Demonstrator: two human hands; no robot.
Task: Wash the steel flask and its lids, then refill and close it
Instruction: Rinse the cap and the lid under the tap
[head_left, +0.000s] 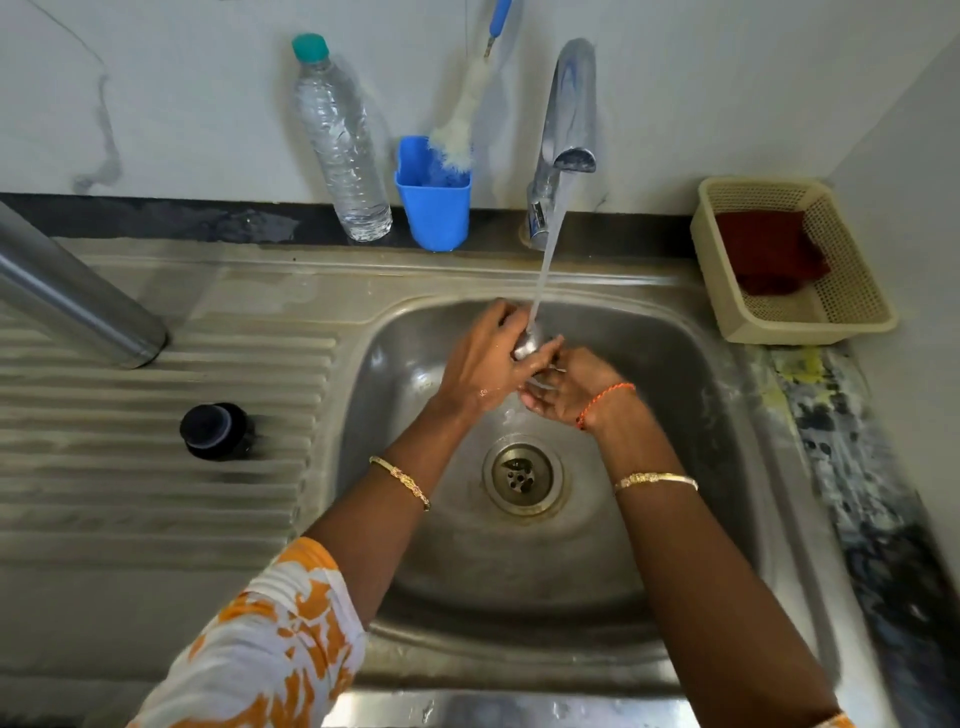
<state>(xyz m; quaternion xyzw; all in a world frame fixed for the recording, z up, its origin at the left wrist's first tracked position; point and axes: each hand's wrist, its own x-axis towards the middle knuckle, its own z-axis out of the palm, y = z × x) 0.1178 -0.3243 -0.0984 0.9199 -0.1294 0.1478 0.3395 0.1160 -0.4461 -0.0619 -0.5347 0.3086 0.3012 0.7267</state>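
Both hands were over the sink (691, 395) basin under the running tap (569, 130). Left hand (485, 358) had its fingers curled round a small shiny steel lid (527, 344), stream hitting it right at the top. Right hand (563, 387) sat just beside and slightly below, palm up, fingers loosely curled and touching the lid's underside; whether it actually gripped the lid could not be told, too much water blur. So the lid lay between the two hands, nearer the left one's fingertips, on the tap side of both palms; its long axis was unreadable. The steel flask (78, 301) body stood well apart at far left on the drainboard (156, 493), leaning in view only from lens angle. The black inner lid (217, 430) rested on the drainboard ridges, nearer the left arm. Judged: rinsing stage for the outer lid; next reach for the black lid or flask would fall to the left hand. Bottle brush (462, 130) stood in the blue cup (434, 208) beside a water bottle (340, 140).
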